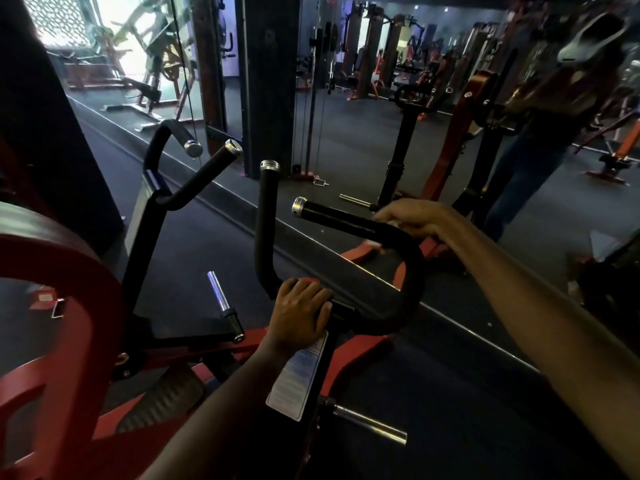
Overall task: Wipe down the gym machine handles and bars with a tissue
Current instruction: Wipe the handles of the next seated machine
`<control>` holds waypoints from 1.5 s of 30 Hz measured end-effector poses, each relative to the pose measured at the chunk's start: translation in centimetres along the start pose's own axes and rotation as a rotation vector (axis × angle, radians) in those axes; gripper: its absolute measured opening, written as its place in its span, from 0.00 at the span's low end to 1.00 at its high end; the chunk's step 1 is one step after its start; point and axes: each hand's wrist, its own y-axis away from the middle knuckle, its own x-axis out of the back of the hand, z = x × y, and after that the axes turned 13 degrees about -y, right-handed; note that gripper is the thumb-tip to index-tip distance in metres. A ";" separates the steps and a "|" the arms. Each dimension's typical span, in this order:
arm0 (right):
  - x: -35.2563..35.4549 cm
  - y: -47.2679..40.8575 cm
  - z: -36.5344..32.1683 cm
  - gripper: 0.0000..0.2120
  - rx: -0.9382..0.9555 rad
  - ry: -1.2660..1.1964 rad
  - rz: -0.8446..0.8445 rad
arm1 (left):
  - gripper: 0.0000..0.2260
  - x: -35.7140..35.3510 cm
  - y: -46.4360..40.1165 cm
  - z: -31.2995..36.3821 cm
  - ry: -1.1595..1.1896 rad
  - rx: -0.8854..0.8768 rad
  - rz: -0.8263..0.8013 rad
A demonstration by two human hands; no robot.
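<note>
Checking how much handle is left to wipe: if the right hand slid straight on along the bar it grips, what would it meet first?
The right hand points along the black handle. It would likely reach the silver end cap first; nothing else shows on that stretch.

The near handle bar (391, 237) is black with a silver end cap (299, 206), and the upright grip (266, 216) left of it is black with a silver cap too. A scrap of white tissue (375, 244) shows at the right hand (408, 216). The machine frame (52, 341) on the left is red. A white label (299, 379) with blue print sits on the black post under the left hand (299, 313). The peg (369, 424) near right is shiny silver. The floor (450, 410) is dark grey.
</note>
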 end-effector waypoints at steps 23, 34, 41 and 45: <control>-1.9 7.9 11.3 0.19 0.942 1.021 0.320 | 0.15 0.2 0.1 0.2 -0.043 0.039 -0.049; -5.4 5.7 15.2 0.25 0.875 0.435 0.680 | 0.14 0.1 0.1 0.2 -0.044 0.036 -0.029; -9.0 8.3 18.8 0.32 0.966 0.885 0.580 | 0.15 0.0 0.2 0.1 -0.035 0.042 -0.028; -4.3 5.6 11.9 0.31 0.961 1.189 0.643 | 0.14 0.2 0.2 0.2 -0.034 0.047 -0.057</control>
